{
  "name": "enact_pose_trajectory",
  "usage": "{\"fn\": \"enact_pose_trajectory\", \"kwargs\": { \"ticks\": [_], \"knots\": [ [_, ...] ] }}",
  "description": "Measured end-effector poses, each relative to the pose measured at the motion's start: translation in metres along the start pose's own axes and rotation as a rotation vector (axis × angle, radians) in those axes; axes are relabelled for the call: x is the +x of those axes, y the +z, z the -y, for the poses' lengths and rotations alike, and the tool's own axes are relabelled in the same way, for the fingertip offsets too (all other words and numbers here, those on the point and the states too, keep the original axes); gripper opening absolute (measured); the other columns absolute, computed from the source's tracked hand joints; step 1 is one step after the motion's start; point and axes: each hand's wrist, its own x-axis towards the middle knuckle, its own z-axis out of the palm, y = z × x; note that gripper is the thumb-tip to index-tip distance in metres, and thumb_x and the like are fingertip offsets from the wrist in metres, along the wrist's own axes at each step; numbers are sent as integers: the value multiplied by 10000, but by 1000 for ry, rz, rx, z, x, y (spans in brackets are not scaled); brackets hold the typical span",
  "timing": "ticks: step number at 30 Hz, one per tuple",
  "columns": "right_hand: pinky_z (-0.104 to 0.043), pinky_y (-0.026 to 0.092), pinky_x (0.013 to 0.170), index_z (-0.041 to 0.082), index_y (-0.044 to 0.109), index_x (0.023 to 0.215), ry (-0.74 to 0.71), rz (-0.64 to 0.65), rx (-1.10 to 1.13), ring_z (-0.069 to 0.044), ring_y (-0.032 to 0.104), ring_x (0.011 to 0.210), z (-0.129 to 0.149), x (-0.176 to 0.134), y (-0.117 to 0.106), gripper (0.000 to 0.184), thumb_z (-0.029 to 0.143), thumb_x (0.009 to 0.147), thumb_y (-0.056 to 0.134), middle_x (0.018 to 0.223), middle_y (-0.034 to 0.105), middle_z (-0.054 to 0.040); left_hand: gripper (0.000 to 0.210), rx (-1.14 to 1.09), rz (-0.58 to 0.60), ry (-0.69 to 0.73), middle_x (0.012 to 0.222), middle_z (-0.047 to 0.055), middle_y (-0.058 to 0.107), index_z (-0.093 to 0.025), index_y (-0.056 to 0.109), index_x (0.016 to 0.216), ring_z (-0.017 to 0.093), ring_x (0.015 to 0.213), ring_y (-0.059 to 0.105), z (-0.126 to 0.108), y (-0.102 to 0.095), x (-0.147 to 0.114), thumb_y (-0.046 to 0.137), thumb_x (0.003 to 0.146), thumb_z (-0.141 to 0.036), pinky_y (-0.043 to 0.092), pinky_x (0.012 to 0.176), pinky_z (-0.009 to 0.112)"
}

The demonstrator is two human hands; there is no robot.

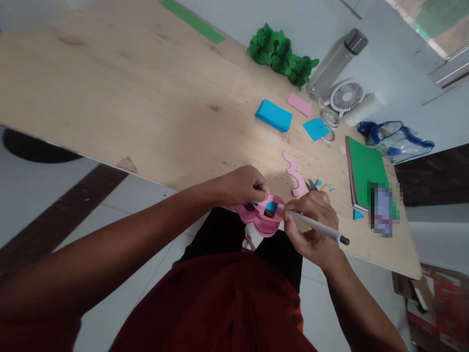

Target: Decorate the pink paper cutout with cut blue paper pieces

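Observation:
At the table's front edge, my left hand (pixel 246 186) pinches a pink paper cutout (pixel 269 227) with scalloped edges and openings, made of several layers. A bit of blue paper (pixel 271 207) shows through one opening. My right hand (pixel 315 227) is closed around a white pen (pixel 315 224) with a dark end. The pen's front end meets the pink cutout, though my fingers partly cover that spot. Just beyond lie a wavy pink paper strip (pixel 292 173) and scissors (pixel 311 185), partly hidden by my right hand.
Behind are a blue paper stack (pixel 274 116), pink paper (pixel 299 104), a blue sheet (pixel 316 129), tape rolls (pixel 330 118), green paper decorations (pixel 281 55), a bottle (pixel 335 66) and a small fan (pixel 346 96). A green notebook (pixel 367 168) and clear pouch (pixel 399 141) lie right.

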Motion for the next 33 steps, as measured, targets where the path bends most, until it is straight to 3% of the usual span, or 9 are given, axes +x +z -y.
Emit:
{"fn": "enact_pose_trajectory", "kwargs": {
  "ticks": [11,33],
  "knots": [
    [-344,377,670,205,557,766,-17,96,-25,-159,544,579,-4,-1,-1,57,158,797,569,615,608,14,140,-12,-1,26,475,-30,506,-139,637,554,78,454,469,1,1,0,524,636,-135,320,413,161],
    [-347,380,690,213,551,777,-54,92,-60,-163,548,597,-4,-2,-2,62,160,802,569,632,615,12,142,-40,-29,5,480,-27,534,-137,676,602,86,461,484,2,3,-1,545,655,-142,319,400,158]
  ]
}}
